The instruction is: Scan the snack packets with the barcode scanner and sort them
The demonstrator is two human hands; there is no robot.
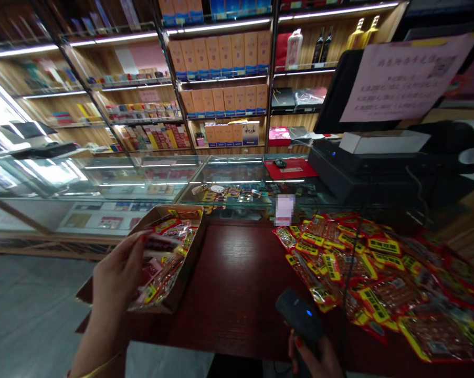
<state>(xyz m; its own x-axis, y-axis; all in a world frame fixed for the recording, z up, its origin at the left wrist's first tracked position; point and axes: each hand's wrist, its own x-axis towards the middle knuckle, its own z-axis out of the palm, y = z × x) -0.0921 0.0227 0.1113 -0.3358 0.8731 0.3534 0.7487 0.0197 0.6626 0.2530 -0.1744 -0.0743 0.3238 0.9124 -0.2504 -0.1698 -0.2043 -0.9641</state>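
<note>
My left hand [118,273] is over the left part of the counter, thumb and fingers pinched on a small snack packet [161,243] that is dark with pale edges and slightly blurred. Beneath it an open cardboard box [191,260] holds several red and yellow snack packets [168,275]. At the lower right, my right hand [315,354] is wrapped round the handle of a black barcode scanner [299,315] with a blue light lit on top. To the right of the scanner lies a big spread of red and yellow packets of brown sausage-like sticks [394,294].
The dark red wooden counter [237,278] runs between box and pile. A black cable [350,268] crosses the pile. Behind stand a glass display case [232,178], a till with a monitor [339,89], a red mouse pad [295,168] and lit shelves of boxes and bottles.
</note>
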